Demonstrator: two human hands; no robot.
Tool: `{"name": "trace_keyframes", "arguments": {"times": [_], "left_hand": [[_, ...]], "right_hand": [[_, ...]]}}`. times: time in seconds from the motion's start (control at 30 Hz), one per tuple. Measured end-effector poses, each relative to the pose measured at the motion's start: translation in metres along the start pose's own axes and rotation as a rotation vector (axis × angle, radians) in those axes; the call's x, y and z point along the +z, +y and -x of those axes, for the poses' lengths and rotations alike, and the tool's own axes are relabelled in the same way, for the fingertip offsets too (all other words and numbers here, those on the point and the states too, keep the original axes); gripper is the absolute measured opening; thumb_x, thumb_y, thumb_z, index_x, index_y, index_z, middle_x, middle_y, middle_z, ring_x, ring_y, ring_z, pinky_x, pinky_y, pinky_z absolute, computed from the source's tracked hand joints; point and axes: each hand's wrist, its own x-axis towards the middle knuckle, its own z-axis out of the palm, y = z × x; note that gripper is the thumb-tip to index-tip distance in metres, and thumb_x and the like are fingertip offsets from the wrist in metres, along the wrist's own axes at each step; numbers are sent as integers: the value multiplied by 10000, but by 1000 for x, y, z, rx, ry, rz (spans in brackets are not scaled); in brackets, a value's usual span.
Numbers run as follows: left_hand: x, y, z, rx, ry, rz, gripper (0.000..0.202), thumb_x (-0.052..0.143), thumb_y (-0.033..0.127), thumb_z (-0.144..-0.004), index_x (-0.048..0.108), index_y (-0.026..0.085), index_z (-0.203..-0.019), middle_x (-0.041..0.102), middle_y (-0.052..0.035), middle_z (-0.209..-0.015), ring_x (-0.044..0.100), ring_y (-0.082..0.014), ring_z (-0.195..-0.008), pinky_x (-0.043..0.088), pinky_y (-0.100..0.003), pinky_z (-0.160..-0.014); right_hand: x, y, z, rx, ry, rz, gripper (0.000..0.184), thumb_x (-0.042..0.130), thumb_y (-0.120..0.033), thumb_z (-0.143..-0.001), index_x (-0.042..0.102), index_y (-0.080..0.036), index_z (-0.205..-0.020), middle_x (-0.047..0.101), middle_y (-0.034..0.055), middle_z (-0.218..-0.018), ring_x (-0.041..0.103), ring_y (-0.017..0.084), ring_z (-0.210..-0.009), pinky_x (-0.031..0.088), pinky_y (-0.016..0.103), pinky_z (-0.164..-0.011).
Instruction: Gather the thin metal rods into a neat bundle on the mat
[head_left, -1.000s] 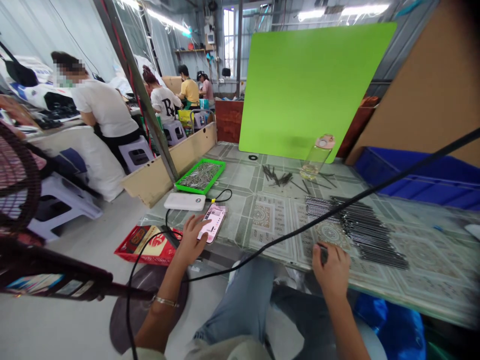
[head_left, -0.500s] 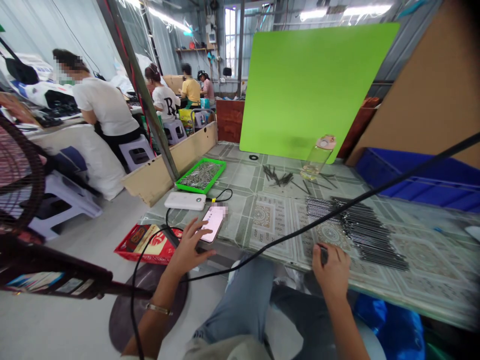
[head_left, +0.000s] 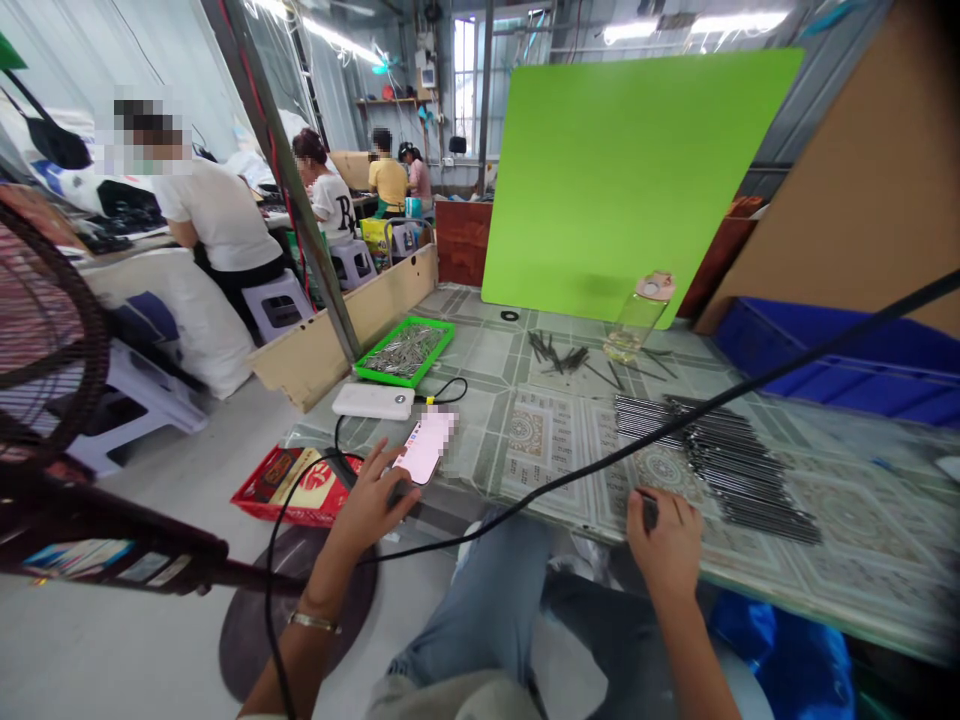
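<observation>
A phone (head_left: 421, 452) with a lit pinkish screen lies on the table's near left part. My left hand (head_left: 369, 503) is at its lower left edge, fingers apart and holding nothing, with the fingertips by the screen's lower corner; whether they touch it I cannot tell. At the table's front edge my right hand (head_left: 667, 535) rests with curled fingers around a small dark object (head_left: 649, 510), mostly hidden. Just beyond it lie rows of thin dark metal rods (head_left: 742, 475). A white power bank (head_left: 373, 401) with a black cable sits behind the phone.
A green tray (head_left: 405, 378) holds many small metal pieces. Loose dark rods (head_left: 559, 352) and a clear bottle (head_left: 634, 325) stand farther back. A black cable (head_left: 570, 477) crosses the view. A red box (head_left: 289, 500), a fan (head_left: 49, 340) and a blue bin (head_left: 832, 365) flank the table.
My left hand has drawn back slightly toward the phone's lower left edge, uncovering more of the screen. The right hand stays in place.
</observation>
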Motion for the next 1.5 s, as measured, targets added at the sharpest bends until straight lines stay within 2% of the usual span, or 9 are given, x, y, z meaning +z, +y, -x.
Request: {"name": "trace_keyframes", "arguments": {"times": [0.17, 0.27, 0.37, 0.6, 0.8, 1.03, 1.17, 1.3, 1.5], "left_hand": [[-6, -1, -13, 31, -45, -14, 212, 517, 337, -871, 619, 201, -745, 544, -109, -1310, 383, -304, -1349, 315, -608, -1125], [-7, 0, -16, 37, -58, -28, 218, 521, 344, -869, 612, 198, -734, 558, -113, -1293, 365, -314, -1362, 332, -606, -1115], [-7, -1, -11, 24, -56, -17, 191, 532, 339, -866, 616, 200, -766, 573, -102, -1274, 319, -325, -1389, 368, -591, -1095], [-11, -6, 7, 35, 1, 22, 146, 541, 294, -874, 657, 223, -926, 601, -86, -1226, 384, -283, -1352, 432, -508, -1067], [-9, -4, 5, 44, 12, -35, 148, 538, 288, -875, 669, 225, -900, 596, -79, -1221, 327, -306, -1375, 387, -560, -1086], [-6, -7, 4, 81, 60, -77, 134, 544, 282, -877, 641, 206, -928, 584, -94, -1212, 329, -305, -1373, 423, -544, -1060], [-4, -8, 4, 35, 145, -175, 226, 539, 321, -886, 638, 195, -1045, 560, -119, -1246, 282, -336, -1400, 412, -570, -1061], [-3, -8, 3, 23, 134, -234, 267, 534, 373, -885, 651, 198, -1050, 536, -125, -1275, 239, -365, -1413, 392, -596, -1068], [-4, -6, 5, -26, 148, -192, 306, 545, 392, -878, 611, 186, -1095, 548, -131, -1239, 271, -349, -1396, 375, -598, -1079]], "right_hand": [[-1, -1, -1, -3, -2, -8, 256, 443, -367, -896, 598, -164, -877, 664, 114, -855, 573, 257, -869, 417, 413, -843], [-1, -1, -1, -3, -1, -7, 256, 441, -367, -896, 597, -165, -881, 663, 114, -853, 571, 258, -861, 419, 416, -837], [-1, -1, -1, -22, 9, -1, 250, 447, -362, -896, 596, -163, -875, 662, 107, -836, 573, 253, -845, 421, 407, -831], [1, 1, 0, -22, 5, 9, 240, 452, -351, -895, 594, -160, -860, 662, 112, -847, 565, 241, -857, 406, 395, -846], [0, 0, -1, -13, 0, 12, 234, 455, -340, -888, 603, -161, -858, 666, 114, -839, 578, 249, -844, 422, 407, -840], [-1, 0, -1, -52, 9, 25, 219, 458, -321, -890, 601, -159, -853, 665, 109, -826, 580, 241, -825, 427, 392, -814], [-2, -1, -2, -85, 34, 30, 222, 456, -319, -897, 600, -157, -848, 668, 107, -816, 584, 242, -812, 433, 388, -798], [-1, -1, -2, -97, 58, 33, 211, 463, -311, -895, 600, -157, -845, 672, 103, -810, 588, 241, -810, 436, 387, -794], [-2, -1, -2, -101, 45, 47, 205, 469, -301, -895, 602, -157, -838, 664, 97, -800, 587, 236, -805, 437, 381, -805]]}}
